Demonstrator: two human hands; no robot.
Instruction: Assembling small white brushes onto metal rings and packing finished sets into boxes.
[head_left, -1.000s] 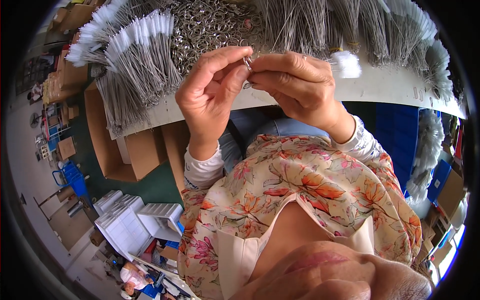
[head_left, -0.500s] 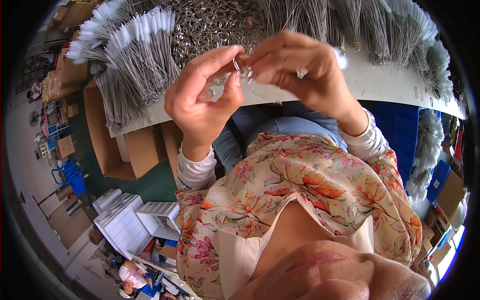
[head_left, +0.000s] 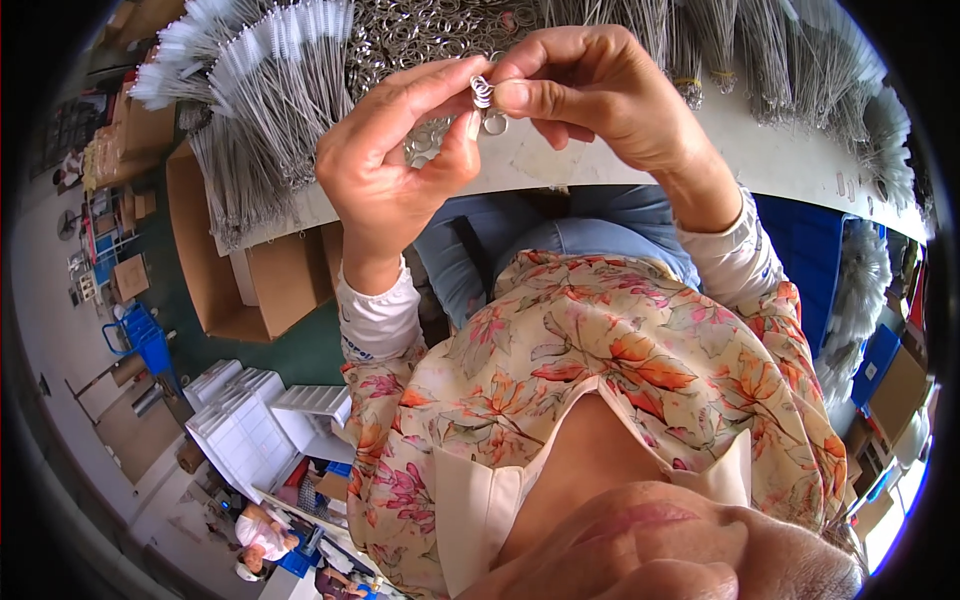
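Note:
Several small shiny metal rings (head_left: 482, 92), like split key rings, are bunched together above the table's near edge. My left hand (head_left: 395, 165) pinches them between thumb and fingers. From the other side, my right hand (head_left: 610, 100) meets the rings with thumb and forefinger closed; its other fingers curl below. Whether the right fingertips hold a separate ring is hidden. Behind my hands spreads a heap of loose metal rings (head_left: 415, 35) on the white table (head_left: 570, 165). One loose ring (head_left: 495, 123) shows just under the bunch.
Bundles of thin wire brushes (head_left: 265, 120) with white bristles lie left of the heap, and more wire brushes (head_left: 770, 70) line the right. An open cardboard box (head_left: 285, 295) stands below the table's left side. Blue bins (head_left: 790, 265) are at right, white crates (head_left: 240, 430) lower left.
Both hands have shifted slightly away from me. The right fingers have closed in on the rings, which now show as a stacked bunch at the left fingertips.

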